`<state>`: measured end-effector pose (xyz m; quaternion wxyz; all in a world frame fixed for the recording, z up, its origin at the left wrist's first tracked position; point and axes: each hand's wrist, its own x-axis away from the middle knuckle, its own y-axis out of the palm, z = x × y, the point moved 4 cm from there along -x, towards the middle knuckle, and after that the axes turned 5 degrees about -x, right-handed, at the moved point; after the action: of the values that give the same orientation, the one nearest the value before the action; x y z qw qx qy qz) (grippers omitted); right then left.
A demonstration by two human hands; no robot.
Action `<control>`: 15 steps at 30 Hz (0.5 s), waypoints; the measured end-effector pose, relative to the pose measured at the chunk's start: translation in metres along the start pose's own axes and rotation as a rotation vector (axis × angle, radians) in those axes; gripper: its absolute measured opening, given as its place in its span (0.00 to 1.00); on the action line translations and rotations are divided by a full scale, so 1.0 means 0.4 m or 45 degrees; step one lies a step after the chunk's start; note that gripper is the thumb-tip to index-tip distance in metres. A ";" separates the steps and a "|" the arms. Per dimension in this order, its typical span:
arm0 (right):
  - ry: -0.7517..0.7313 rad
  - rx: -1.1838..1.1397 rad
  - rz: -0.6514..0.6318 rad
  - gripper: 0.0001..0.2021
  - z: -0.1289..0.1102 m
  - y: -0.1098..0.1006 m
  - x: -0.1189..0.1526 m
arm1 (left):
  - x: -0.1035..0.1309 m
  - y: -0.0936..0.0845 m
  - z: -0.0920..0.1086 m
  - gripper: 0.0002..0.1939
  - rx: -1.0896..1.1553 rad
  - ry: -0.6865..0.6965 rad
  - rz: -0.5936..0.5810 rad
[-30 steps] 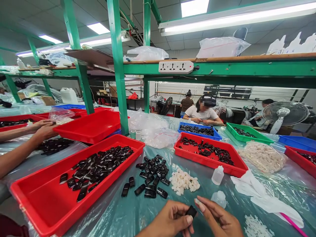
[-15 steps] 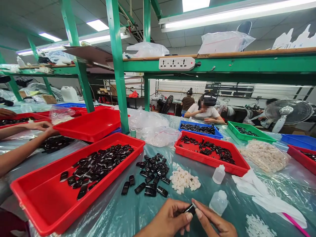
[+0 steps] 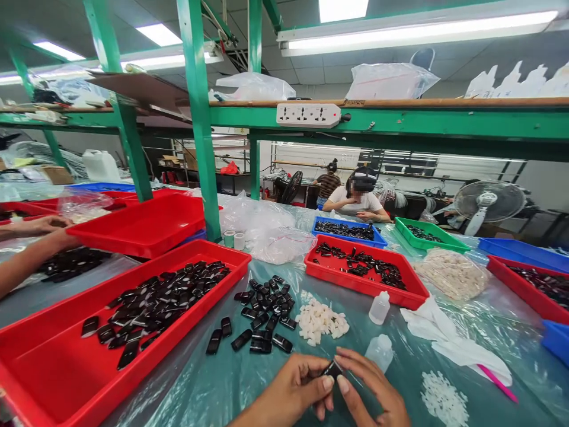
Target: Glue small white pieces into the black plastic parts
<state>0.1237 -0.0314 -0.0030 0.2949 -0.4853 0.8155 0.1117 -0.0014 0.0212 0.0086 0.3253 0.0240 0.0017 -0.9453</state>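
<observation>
Between my two hands is a small glossy black plastic piece (image 3: 332,369), close above the covered table. My left hand (image 3: 297,388) pinches it from the left with thumb and fingers. From the right, my right hand (image 3: 371,385) has its thumb and index fingertip closed on the piece's other end. Just beyond lie a loose heap of similar black pieces (image 3: 267,314) and a pile of small off-white parts (image 3: 320,320). Past my right hand stands a translucent squeeze bottle (image 3: 380,351), partly covered by the fingers.
A large red tray (image 3: 48,362) of black pieces stands left; another red tray (image 3: 364,284) is ahead. At right are a second bottle (image 3: 379,308), white cloth (image 3: 438,332), pink stick (image 3: 498,382) and small white bits (image 3: 444,397). A co-worker's arm (image 3: 33,261) is far left.
The view has turned slightly right, so the surroundings sit further left. My right thumb has moved lower on the black piece, and the right index finger arches over it. Both hands stay at it.
</observation>
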 end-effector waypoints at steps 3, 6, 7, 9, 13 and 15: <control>0.092 0.097 -0.020 0.12 -0.023 -0.055 -0.029 | -0.005 -0.003 -0.007 0.27 -0.021 -0.015 0.041; 0.152 0.394 -0.089 0.12 -0.027 -0.152 -0.068 | -0.009 -0.004 -0.012 0.27 -0.041 -0.048 0.068; 0.166 0.540 -0.126 0.12 -0.020 -0.188 -0.081 | -0.009 -0.005 -0.012 0.27 -0.043 -0.050 0.076; 0.193 0.905 -0.249 0.12 0.005 -0.253 -0.103 | -0.009 -0.005 -0.013 0.26 -0.047 -0.045 0.094; 0.215 1.285 -0.534 0.11 0.066 -0.310 -0.111 | -0.006 -0.007 -0.016 0.26 -0.054 -0.056 0.120; 0.203 1.355 -0.618 0.11 0.083 -0.305 -0.101 | -0.006 -0.008 -0.018 0.27 -0.059 -0.065 0.124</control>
<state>0.2549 -0.0479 0.0067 0.4528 -0.4501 0.6447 -0.4204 -0.0012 0.0251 0.0017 0.3712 -0.0077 0.0140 -0.9284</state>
